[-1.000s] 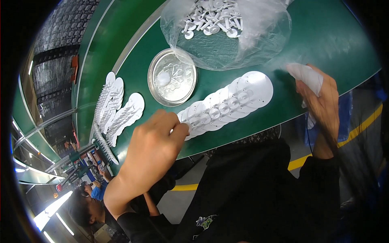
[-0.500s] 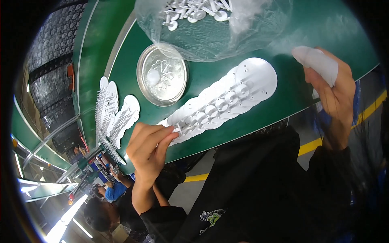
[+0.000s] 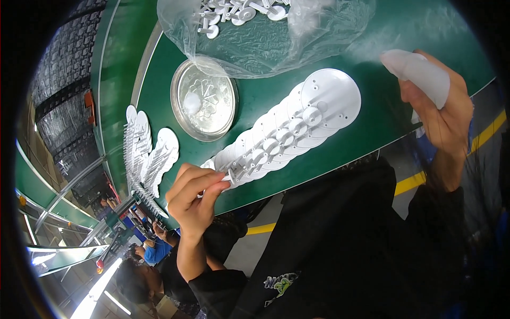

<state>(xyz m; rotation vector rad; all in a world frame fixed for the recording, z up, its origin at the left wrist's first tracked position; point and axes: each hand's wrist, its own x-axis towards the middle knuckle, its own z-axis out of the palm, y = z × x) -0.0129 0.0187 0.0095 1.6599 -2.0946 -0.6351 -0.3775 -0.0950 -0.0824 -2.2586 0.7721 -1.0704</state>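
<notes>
My left hand (image 3: pixel 194 199) pinches a small white plastic gear with a shaft (image 3: pixel 229 176) between thumb and fingertips. It is at the near left end of a row of overlapping white round discs (image 3: pixel 332 95). White gears (image 3: pixel 285 136) stand along the middle of that row. My right hand (image 3: pixel 443 103) is raised beyond the row's right end, over the bench edge, with its fingers curled together. A white covering (image 3: pixel 425 77) wraps one of its fingers. Whatever the right fingers may hold is hidden.
A clear plastic bag (image 3: pixel 255 56) of white shafted gears (image 3: pixel 247 13) lies at the far side. Beside it sits a round metal tin (image 3: pixel 231 119) containing a whitish lump (image 3: pixel 192 102). More overlapping white discs with pins (image 3: pixel 167 149) lie at the left of the green bench (image 3: pixel 287 202). Other people sit farther left.
The bench things have shifted slightly left in the picture as the view moved. My left hand still pinches the gear at the row's near end. The right hand stays raised and closed.
</notes>
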